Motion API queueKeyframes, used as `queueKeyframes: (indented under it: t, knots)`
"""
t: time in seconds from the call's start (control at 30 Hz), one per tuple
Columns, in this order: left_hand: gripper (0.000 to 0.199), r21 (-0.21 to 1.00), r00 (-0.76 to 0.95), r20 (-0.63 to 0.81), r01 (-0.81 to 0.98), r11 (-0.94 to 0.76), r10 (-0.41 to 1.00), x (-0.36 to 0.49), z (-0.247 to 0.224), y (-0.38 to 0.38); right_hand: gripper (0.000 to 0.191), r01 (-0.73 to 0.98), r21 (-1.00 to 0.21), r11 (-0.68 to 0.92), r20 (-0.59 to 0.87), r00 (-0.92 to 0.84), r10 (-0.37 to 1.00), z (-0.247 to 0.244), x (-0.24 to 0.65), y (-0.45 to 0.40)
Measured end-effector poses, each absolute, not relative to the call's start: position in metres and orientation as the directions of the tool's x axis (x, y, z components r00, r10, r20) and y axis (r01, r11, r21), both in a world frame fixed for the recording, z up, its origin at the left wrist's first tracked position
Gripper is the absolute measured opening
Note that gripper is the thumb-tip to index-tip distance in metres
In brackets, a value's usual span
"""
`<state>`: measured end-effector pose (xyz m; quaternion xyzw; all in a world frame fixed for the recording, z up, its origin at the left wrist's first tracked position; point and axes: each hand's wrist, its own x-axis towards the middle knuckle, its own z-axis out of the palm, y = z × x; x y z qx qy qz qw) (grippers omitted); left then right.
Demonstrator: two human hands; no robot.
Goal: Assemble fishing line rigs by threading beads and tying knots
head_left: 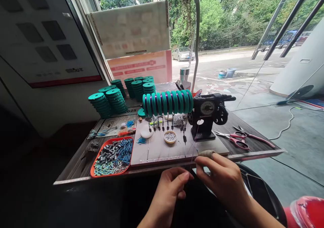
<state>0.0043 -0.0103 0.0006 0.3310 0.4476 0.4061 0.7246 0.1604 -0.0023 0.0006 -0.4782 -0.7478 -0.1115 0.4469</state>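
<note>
My left hand (pixel 170 192) is closed in a pinch below the table's front edge, thumb against forefinger, on a thin fishing line (pixel 193 150). Just to its right, my right hand (pixel 224 174) pinches the same line higher up; a cloth-like cover (pixel 206 154) wraps one of its fingers. The ends of the line are too fine to follow. Beyond my hands stands a black hand-cranked winder (pixel 207 126) with a dial. A row of green foam spools (pixel 167 103) is mounted on its shaft, and several small dark weights (pixel 184 139) hang beneath.
An orange tray (pixel 92 171) of sinkers and small parts sits at the left front. A small bowl (pixel 169 142) holds beads on the pale board (pixel 157 155). Pink-handled scissors (pixel 239 143) and pliers (pixel 263 140) lie right. Stacked green spools (pixel 115 100) stand behind.
</note>
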Motion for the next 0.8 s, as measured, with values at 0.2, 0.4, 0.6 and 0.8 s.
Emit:
queueKeyframes:
  t: [0.2,0.4,0.6,0.8]
  knots:
    - [0.026,0.801,0.271,-0.392,-0.369,0.471,0.879,0.008,-0.002,-0.014,0.015,0.468,-0.808,0.357,0.398,-0.013,0.917,-0.022,0.151,-0.026]
    - [0.027,0.882,0.186,-0.312,-0.307,0.356,0.932,0.006,-0.001,-0.016,0.021,0.587,-0.641,0.495,0.507,-0.161,0.847,-0.032,0.142,-0.035]
    - [0.032,0.930,0.316,-0.295,-0.123,0.347,0.902,-0.017,0.012,-0.007,0.020,0.757,-0.253,0.602,0.769,-0.221,0.600,-0.023,0.156,-0.020]
    - [0.024,0.949,0.214,-0.260,0.235,0.209,0.942,-0.069,0.048,-0.012,0.020,0.666,-0.226,0.711,0.698,-0.399,0.595,-0.032,0.113,-0.004]
